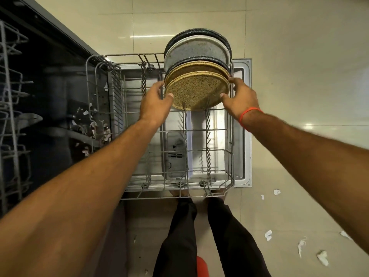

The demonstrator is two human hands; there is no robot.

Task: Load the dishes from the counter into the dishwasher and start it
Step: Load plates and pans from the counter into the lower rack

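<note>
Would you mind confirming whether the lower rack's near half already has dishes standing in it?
No, the plates all stand at the far end of the lower rack, where both hands hold the nearest one, and the near tines are bare.

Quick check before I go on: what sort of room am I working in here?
Most likely a home kitchen: an open dishwasher with its lower rack pulled out over a tiled floor, and both hands setting a speckled plate among others.

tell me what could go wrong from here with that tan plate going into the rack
The tan plate is held only at its rim by the left hand and right hand, so it could slip onto the lower rack. It may also knock the plates standing right behind it.
</note>
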